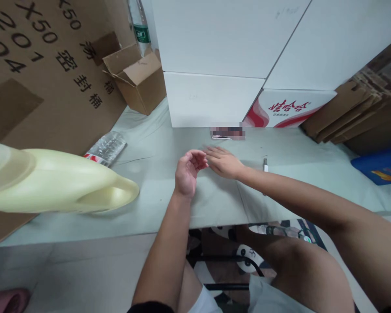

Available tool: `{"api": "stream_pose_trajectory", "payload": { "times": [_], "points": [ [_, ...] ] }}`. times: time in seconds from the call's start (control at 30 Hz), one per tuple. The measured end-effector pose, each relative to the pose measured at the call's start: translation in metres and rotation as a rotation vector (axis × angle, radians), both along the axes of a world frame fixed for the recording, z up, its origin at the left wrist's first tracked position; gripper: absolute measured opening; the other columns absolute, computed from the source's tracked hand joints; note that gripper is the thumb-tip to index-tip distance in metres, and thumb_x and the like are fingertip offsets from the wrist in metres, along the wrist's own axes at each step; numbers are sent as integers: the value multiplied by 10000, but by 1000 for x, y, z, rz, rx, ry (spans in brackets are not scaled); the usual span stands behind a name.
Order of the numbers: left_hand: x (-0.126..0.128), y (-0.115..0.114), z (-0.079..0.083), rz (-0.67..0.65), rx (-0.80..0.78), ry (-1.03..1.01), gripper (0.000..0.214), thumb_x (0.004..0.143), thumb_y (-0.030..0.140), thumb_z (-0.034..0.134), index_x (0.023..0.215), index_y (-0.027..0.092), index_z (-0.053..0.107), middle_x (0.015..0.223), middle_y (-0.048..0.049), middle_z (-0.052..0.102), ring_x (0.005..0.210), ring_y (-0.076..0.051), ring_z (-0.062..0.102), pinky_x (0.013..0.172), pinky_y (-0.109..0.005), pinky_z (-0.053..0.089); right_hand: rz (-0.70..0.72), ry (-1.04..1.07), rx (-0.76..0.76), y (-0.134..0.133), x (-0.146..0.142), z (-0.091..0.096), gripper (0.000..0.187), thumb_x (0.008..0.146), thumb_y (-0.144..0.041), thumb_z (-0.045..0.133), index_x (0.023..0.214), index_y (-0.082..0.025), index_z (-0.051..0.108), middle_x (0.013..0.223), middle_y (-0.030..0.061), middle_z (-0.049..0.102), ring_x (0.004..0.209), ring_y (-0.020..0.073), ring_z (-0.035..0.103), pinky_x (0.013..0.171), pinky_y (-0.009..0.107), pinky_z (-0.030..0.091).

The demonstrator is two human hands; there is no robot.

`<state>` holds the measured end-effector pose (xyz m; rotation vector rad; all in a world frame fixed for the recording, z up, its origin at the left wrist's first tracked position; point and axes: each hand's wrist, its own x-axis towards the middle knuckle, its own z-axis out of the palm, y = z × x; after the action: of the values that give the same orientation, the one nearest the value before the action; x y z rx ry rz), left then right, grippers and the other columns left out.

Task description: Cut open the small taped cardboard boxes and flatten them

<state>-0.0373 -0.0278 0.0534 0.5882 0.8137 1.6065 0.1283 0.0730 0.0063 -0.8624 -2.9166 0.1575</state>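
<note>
My left hand (188, 174) is raised over the pale green cloth (150, 187), its fingers loosely curled into a cup and nothing visible in the palm. Beside it, my right hand (224, 162) is stretched flat, palm down, fingertips blurred and close to the left fingers. Whether the two hands touch is hard to tell. Just behind them, a flat phone-like object (227, 133), partly pixelated, lies against the white boxes. A slim white tool with a metal end (265, 165) lies on the cloth, partly hidden under my right forearm.
Large white boxes (215, 39) stand behind the cloth. A pale yellow plastic object (58, 180) juts in from the left, near a flattened clear bottle (109, 147). A small open carton (143, 89) sits behind. Folded cardboard (355, 104) and a blue package (381, 167) are right.
</note>
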Motion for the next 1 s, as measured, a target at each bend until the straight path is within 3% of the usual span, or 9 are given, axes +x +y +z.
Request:
{"api": "stream_pose_trajectory", "payload": {
  "times": [0.17,0.27,0.4,0.57,0.73,0.9,1.0],
  "points": [
    [-9,-4,2,135,-101,28,382,886,472,543,669,177,653,649,-19,556,566,-98,524,530,-208,426,57,66,-10,0,-46,12,537,977,-154,439,1503,-170,546,1582,112,529,1512,261,452,1256,512,374],
    [-16,-7,4,176,-142,-3,363,852,402,598,575,188,501,547,43,372,438,-55,328,403,-178,233,64,73,12,13,-75,20,561,939,-126,446,1491,-138,550,1576,135,531,1481,288,484,1236,518,394],
    [-24,-11,7,152,-193,-59,435,816,369,635,572,213,310,531,97,177,393,-32,121,377,-176,67,-8,82,-1,38,-124,26,575,931,-166,473,1504,-168,531,1588,113,518,1438,290,520,1220,484,426],
    [-32,-14,8,133,-181,-127,434,790,405,632,584,221,298,531,98,167,413,-33,109,383,-187,63,-105,229,39,90,-191,36,595,903,-126,483,1497,-125,514,1582,185,467,1409,328,532,1194,499,458],
    [-41,-14,7,187,-178,-150,488,753,480,666,579,223,290,533,91,169,432,-36,112,404,-211,69,-258,393,-20,135,-259,49,496,890,-178,558,1385,-174,588,1644,153,326,1355,383,569,1147,651,448],
    [-43,-15,6,233,-219,-143,526,725,562,663,579,231,282,529,84,171,445,-46,107,426,-247,64,-164,390,-87,155,-321,63,420,873,-215,641,1293,-203,634,1638,79,338,1342,338,588,1199,587,436],
    [-43,-17,4,243,-223,-124,527,710,581,661,565,234,292,525,77,177,447,-55,127,434,-267,82,-172,272,-97,166,-339,71,391,886,-202,658,1274,-162,629,1569,111,462,1322,339,604,1192,558,461]
  ]
}}
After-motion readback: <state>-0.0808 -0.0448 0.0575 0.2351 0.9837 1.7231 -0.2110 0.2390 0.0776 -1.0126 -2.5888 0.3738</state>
